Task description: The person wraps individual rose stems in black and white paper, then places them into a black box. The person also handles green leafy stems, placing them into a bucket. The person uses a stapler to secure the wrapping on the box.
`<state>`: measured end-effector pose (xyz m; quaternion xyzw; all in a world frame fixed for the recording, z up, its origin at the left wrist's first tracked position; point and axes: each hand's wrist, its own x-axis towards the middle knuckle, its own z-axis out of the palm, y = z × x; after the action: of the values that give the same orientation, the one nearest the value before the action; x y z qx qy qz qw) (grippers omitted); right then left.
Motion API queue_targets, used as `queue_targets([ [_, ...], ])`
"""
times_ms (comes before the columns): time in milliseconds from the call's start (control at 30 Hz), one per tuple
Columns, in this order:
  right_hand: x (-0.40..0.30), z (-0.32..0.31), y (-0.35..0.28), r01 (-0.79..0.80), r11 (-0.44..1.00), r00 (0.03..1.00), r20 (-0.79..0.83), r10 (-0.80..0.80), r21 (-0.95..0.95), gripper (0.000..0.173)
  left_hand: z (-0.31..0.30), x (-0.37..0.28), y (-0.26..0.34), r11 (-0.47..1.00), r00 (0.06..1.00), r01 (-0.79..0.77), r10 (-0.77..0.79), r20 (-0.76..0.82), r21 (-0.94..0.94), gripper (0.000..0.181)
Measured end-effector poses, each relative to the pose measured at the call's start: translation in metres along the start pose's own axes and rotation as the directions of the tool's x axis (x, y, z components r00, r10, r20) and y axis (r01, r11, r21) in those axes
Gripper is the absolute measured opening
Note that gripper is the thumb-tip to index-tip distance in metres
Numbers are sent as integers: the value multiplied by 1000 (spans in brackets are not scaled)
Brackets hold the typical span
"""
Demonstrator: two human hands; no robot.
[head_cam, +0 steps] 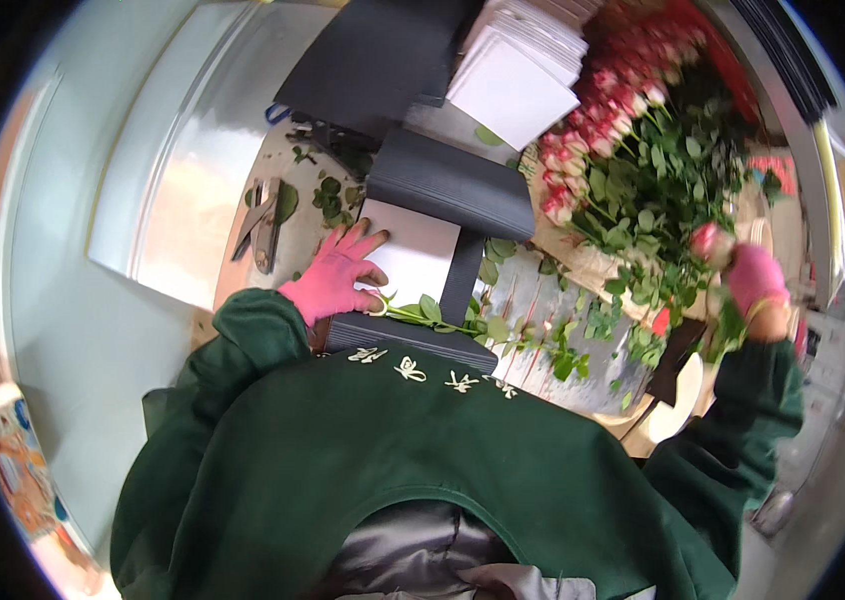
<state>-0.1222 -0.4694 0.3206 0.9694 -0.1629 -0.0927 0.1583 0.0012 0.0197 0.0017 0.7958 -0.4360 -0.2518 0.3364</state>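
My left hand (338, 276), in a pink glove with darkened fingertips, lies spread on a white sheet (422, 251). Its thumb is at a pale rose head (376, 301), mostly hidden by the fingers. From there a leafy green stem (434, 316) runs right across dark corrugated board (407, 337). Off to the right, my right hand (756, 279), also pink-gloved and slightly blurred, is closed around a pink-and-white rose (711, 243). The rose's head points left, and leaves show below the hand.
Many red-and-white roses (580, 150) lie at the back right. White sheets (516, 82) are stacked beside them. A folded dark corrugated board (449, 184) stands beyond the white sheet. Pruning shears (265, 225) lie at left among loose leaves. A pale wall (77, 187) borders the left.
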Motion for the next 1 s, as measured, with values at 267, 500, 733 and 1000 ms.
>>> queue_targets([
  [267, -28, 123, -299, 324, 448, 758, 54, -650, 833, 34, 7, -9, -7, 997, 1000, 0, 0, -5, 73, 50],
  [500, -22, 216, -354, 500, 564, 710, 62, -702, 657, 37, 14, -11, -7, 996, 998, 27, -22, -59, 90, 84],
  [733, -20, 214, -367, 464, 668, 708, 210, -674, 582, 42, 14, -7, -12, 994, 998, -31, 36, -47, 103, 63],
  [1000, -18, 215, -351, 380, 612, 827, 41, -560, 694, 34, 19, -6, -19, 989, 998, -10, 20, -67, 145, 51],
])
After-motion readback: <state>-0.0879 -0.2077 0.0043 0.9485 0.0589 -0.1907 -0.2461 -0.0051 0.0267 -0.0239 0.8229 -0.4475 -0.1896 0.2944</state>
